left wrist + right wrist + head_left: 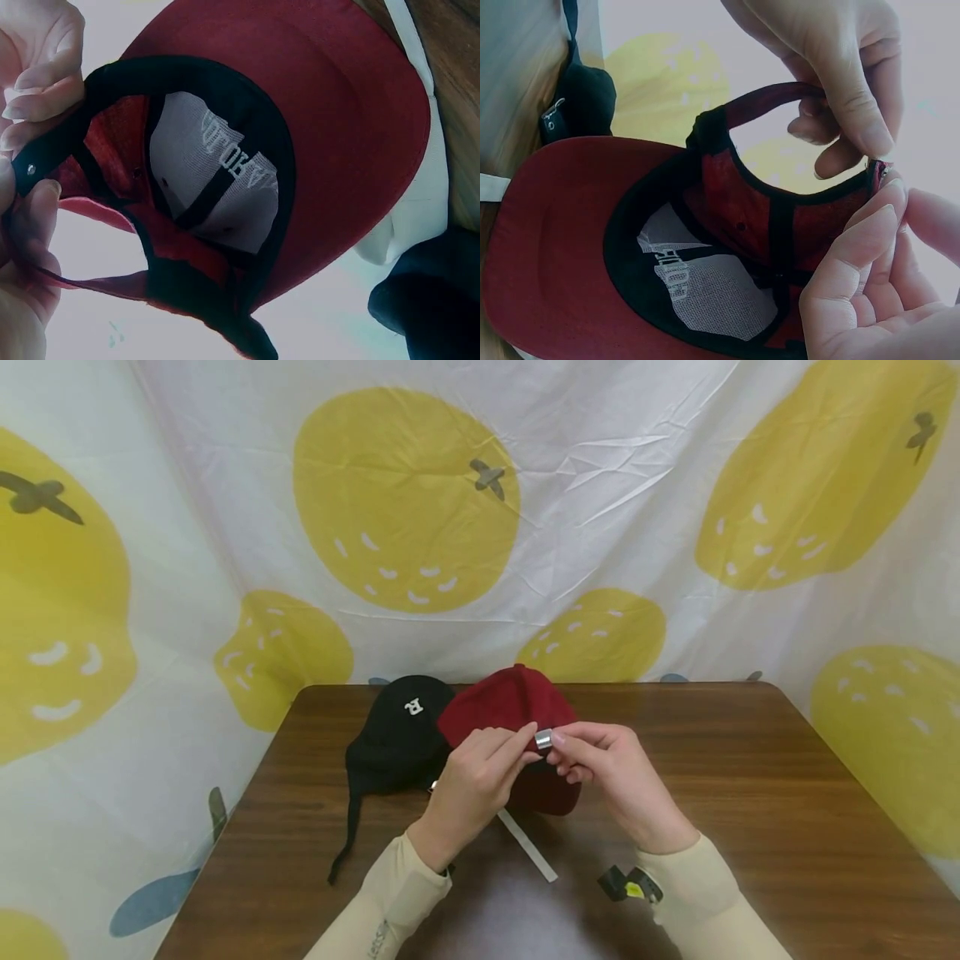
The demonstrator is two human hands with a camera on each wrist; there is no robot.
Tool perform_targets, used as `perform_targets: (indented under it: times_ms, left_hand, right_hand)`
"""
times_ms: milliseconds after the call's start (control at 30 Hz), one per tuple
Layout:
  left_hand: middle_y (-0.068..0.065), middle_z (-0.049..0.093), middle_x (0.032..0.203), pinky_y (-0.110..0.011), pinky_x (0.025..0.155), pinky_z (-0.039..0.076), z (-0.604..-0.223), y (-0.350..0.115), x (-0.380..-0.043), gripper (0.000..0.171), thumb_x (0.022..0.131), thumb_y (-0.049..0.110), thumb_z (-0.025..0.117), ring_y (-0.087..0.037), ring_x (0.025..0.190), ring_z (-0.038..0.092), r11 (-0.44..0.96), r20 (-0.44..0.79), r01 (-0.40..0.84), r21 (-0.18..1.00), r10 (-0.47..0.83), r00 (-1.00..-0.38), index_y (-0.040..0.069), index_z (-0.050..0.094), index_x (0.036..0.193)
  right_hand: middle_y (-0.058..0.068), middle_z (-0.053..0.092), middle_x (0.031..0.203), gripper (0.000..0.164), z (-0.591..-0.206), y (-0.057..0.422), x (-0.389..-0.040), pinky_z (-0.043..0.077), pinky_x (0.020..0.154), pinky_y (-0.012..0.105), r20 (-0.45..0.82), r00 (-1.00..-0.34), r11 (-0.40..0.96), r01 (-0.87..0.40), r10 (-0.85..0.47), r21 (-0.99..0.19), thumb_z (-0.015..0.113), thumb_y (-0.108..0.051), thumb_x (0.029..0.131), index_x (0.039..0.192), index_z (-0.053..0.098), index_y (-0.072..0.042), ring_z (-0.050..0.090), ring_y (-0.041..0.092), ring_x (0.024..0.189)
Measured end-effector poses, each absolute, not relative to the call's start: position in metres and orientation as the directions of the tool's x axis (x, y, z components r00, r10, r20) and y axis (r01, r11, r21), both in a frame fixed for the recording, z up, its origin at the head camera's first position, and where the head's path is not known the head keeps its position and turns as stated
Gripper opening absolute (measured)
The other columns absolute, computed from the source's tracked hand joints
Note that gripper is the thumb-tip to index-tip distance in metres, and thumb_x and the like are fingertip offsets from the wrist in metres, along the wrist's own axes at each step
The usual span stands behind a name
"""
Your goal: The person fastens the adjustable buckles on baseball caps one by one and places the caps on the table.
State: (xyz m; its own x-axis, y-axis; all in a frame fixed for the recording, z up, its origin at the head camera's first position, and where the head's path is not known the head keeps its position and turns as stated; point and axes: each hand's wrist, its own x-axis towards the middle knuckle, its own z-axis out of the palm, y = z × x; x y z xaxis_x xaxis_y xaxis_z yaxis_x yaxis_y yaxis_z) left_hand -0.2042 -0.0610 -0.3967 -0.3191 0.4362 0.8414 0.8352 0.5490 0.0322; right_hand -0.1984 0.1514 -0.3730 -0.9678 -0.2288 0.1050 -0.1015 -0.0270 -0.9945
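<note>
A dark red baseball cap [510, 693] hangs off the table between my two hands, its brim pointing down. With thumb and fingers, my left hand [472, 777] pinches its back strap beside a small silver buckle [543, 739]. At the buckle's other side, my right hand [633, 781] pinches the cap's back edge between thumb and index finger. The cap's inside faces the wrist cameras, showing a black sweatband [281, 150] and a pale mesh lining [724, 304] with lettering. A back opening shows below the strap [772, 101].
A black cap [397, 735] with a white R lies on the brown wooden table [750, 793] at left, its strap trailing forward. A white strap [528, 847] lies under my hands. A lemon-print cloth [585, 527] hangs behind and beside the table.
</note>
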Motion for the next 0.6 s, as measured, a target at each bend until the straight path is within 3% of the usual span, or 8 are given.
perform_targets:
  times_ms: [267,467,600]
  left_hand:
    - [-0.005,0.064,0.085,-0.017,0.072,0.050,-0.3969,-0.0587,-0.2061,0.046,0.091,-0.007,0.063,-0.012,0.074,0.054,0.409,0.824,0.888,0.212,0.414,-0.387,0.003,0.061,0.136]
    - [-0.003,0.064,0.087,-0.016,0.081,0.051,-0.3912,-0.0574,-0.2038,0.047,0.094,-0.006,0.063,-0.008,0.080,0.056,0.339,0.781,0.864,0.372,0.389,-0.489,0.007,0.060,0.139]
    - [-0.002,0.066,0.091,-0.017,0.081,0.051,-0.3904,-0.0573,-0.2036,0.048,0.094,-0.005,0.063,-0.008,0.081,0.057,0.315,0.765,0.856,0.409,0.393,-0.510,0.009,0.059,0.140]
  right_hand:
    - [0.011,0.070,0.085,0.029,-0.3727,0.1501,-0.1984,0.056,0.067,0.031,0.102,-0.968,-0.029,-0.098,-0.231,-0.995,0.073,-0.024,0.094,0.108,0.072,0.001,0.064,0.021,0.075]
    - [0.013,0.070,0.088,0.030,-0.3741,0.1502,-0.1992,0.056,0.069,0.033,0.110,-0.964,-0.001,-0.113,-0.242,-0.994,0.073,-0.025,0.094,0.109,0.072,0.001,0.064,0.024,0.078]
    - [0.015,0.069,0.090,0.030,-0.3752,0.1512,-0.2002,0.057,0.070,0.035,0.107,-0.963,0.023,-0.116,-0.247,-0.993,0.073,-0.027,0.094,0.110,0.073,-0.001,0.064,0.027,0.077]
